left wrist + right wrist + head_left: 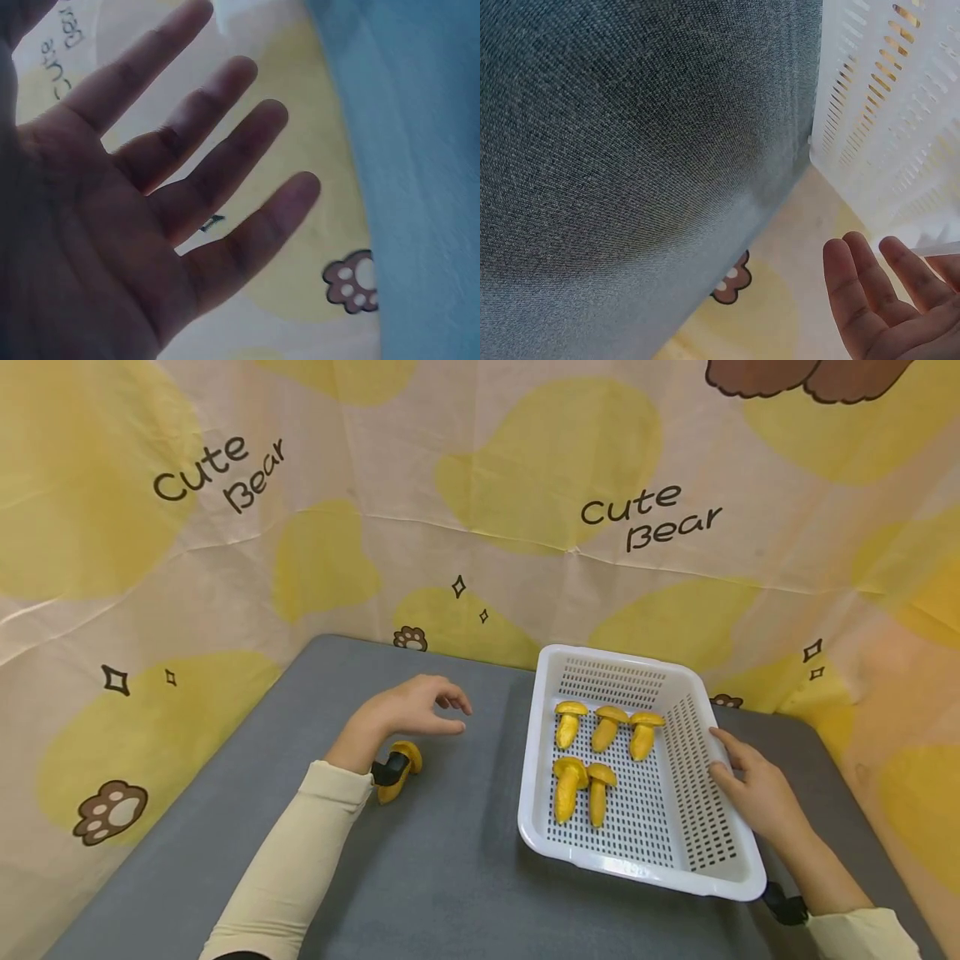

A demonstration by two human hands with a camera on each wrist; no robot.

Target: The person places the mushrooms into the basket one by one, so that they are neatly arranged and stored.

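Observation:
My left hand point(416, 706) hovers over the table, left of the basket, holding nothing. Its fingers are spread and fairly straight in the left wrist view. Beside and partly behind that wrist lies a yellow mushroom point(392, 791), its middle hidden by the black wrist strap. A white perforated plastic basket point(531, 760) stands to the right. At its right rim, my right hand point(765, 793) touches the edge with thumb and forefinger. The right wrist view shows the other fingers point(847, 277) extended outside the basket wall. Several yellow mushrooms point(567, 727) lie in two rows inside the basket.
A grey tabletop point(450, 860) carries everything. Behind it and along its sides hangs a patterned cloth point(510, 468) with yellow patches, paw prints and lettering. The basket stands near the table's back right corner.

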